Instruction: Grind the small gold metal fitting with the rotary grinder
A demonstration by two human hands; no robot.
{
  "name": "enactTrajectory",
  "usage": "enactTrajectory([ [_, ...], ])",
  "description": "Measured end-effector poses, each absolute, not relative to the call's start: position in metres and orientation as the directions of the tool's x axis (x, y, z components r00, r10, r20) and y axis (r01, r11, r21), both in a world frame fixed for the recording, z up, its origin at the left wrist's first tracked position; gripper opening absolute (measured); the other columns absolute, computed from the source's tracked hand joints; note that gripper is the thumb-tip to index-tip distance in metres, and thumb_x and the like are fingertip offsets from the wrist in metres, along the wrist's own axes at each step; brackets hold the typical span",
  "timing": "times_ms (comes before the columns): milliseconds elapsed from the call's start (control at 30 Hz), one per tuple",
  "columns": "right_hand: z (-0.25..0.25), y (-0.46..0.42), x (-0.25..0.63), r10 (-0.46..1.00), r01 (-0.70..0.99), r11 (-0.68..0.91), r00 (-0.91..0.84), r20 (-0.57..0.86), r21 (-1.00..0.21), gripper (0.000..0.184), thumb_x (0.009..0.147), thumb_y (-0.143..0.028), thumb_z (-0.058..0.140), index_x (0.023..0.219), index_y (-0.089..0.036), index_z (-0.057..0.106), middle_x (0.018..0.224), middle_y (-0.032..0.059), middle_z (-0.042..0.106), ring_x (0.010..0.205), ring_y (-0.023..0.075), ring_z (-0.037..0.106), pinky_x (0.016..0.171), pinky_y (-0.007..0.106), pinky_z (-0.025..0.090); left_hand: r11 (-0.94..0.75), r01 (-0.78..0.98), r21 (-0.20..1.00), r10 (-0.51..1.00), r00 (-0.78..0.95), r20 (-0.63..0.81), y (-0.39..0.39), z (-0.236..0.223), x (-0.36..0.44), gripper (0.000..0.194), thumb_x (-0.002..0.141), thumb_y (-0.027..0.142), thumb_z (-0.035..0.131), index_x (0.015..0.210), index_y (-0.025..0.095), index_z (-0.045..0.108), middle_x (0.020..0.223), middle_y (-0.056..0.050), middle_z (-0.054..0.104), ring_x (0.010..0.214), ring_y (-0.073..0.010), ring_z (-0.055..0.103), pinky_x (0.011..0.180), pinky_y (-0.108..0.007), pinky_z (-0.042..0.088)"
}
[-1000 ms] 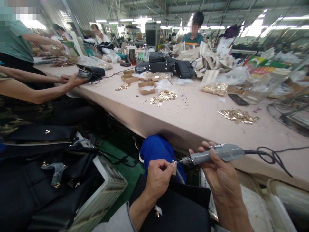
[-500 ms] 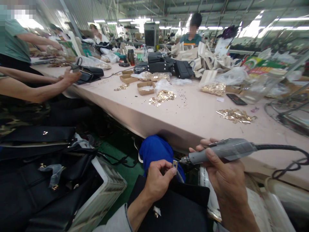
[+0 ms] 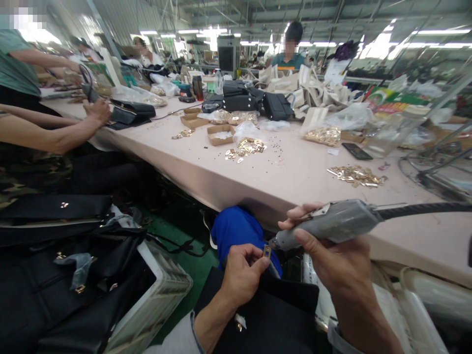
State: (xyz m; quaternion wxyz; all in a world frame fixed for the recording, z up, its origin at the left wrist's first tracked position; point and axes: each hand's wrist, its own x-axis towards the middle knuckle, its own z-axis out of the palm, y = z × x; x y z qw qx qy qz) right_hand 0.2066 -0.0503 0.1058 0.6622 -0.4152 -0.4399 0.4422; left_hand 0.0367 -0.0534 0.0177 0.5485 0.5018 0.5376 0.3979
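Pinched between the thumb and forefinger of my left hand (image 3: 243, 273) is a small gold metal plate (image 3: 267, 251) with an opening in it. My right hand (image 3: 339, 265) is wrapped round a grey electric screwdriver (image 3: 328, 222), its nose pointing left at the plate. The tip is very close to the plate; whether they touch I cannot tell. Beneath both hands a black bag (image 3: 273, 314) lies on my lap, with a small gold fitting (image 3: 240, 322) partly wrapped in white film. The screwdriver's thick cord (image 3: 424, 210) runs off to the right.
The pink-covered table (image 3: 287, 182) carries piles of gold plates (image 3: 356, 175), small cardboard boxes (image 3: 220, 135), a phone (image 3: 357, 151) and black bags (image 3: 239, 96). At left, a crate (image 3: 158, 285) holds black bags. A co-worker's hand (image 3: 98, 110) grips a tool beside another bag.
My right hand has shifted slightly left and up, bringing the screwdriver's nose closer to the plate. My left hand stays put. The co-worker's hand at left has moved left, lifting the tool.
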Motion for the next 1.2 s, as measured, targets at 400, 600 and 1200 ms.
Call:
enactTrajectory([
  [400,0.100,-0.045,0.221,0.933,-0.313,0.266,0.321,0.162,-0.912,0.047,0.074,-0.024,0.093,0.115,-0.022,0.068,0.111,0.0102,0.074,0.086,0.0296,0.076,0.089,0.064,0.063,0.174,0.088,0.981,0.978,0.100,-0.182,-0.051,0.011,0.038,0.024,0.077,0.036,0.074,0.070,0.013,0.076,0.060,-0.001,0.063,0.057,-0.0134,0.047,0.057,-0.027,0.033],
  [600,0.092,-0.043,0.222,0.930,-0.357,0.256,0.346,0.128,-0.898,0.049,0.073,-0.024,0.095,0.114,-0.021,0.069,0.113,0.0107,0.073,0.088,0.0280,0.076,0.092,0.066,0.062,0.174,0.077,0.982,0.978,0.106,-0.182,-0.050,0.007,0.038,0.025,0.077,0.037,0.075,0.070,0.014,0.076,0.063,-0.002,0.065,0.059,-0.0141,0.050,0.058,-0.026,0.035],
  [1200,0.065,-0.038,0.232,0.915,-0.495,0.165,0.399,-0.054,-0.853,0.047,0.072,-0.025,0.096,0.111,-0.022,0.070,0.113,0.0067,0.074,0.089,0.0241,0.074,0.094,0.072,0.059,0.155,0.055,0.986,0.981,0.108,-0.160,-0.051,0.009,0.036,0.024,0.077,0.037,0.075,0.070,0.014,0.073,0.060,0.000,0.060,0.058,-0.0133,0.046,0.057,-0.026,0.032],
])
